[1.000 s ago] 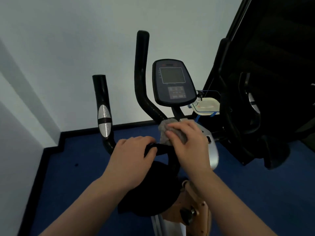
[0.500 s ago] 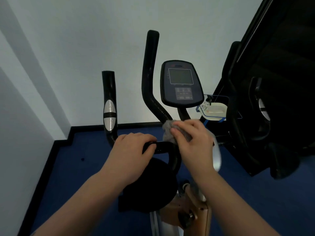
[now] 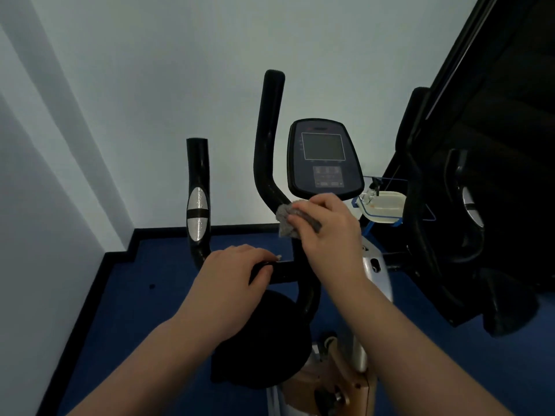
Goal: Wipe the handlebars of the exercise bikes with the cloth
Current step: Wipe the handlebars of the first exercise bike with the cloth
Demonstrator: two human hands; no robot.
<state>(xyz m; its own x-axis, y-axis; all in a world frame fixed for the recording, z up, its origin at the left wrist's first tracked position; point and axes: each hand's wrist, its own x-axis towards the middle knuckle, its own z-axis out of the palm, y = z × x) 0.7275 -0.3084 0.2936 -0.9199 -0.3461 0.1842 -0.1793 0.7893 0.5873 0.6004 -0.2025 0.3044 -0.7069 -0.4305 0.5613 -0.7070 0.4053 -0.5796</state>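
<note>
An exercise bike stands in front of me with black handlebars [image 3: 268,139] that rise in two prongs. The left prong [image 3: 197,187] carries a silver sensor pad. My right hand [image 3: 327,226] presses a grey cloth [image 3: 286,220] against the bend of the taller prong, just below the console [image 3: 323,159]. My left hand [image 3: 231,277] is wrapped around the horizontal crossbar [image 3: 285,270] of the handlebars. The black saddle [image 3: 264,340] shows below my arms.
A white wall and a corner lie behind and to the left, over a blue floor [image 3: 135,295]. A second black exercise machine [image 3: 468,205] stands close on the right. A small white tray [image 3: 383,204] hangs between the two machines.
My right hand with the cloth has slid up from the crossbar junction to the bend of the taller prong. My left hand keeps its hold on the crossbar.
</note>
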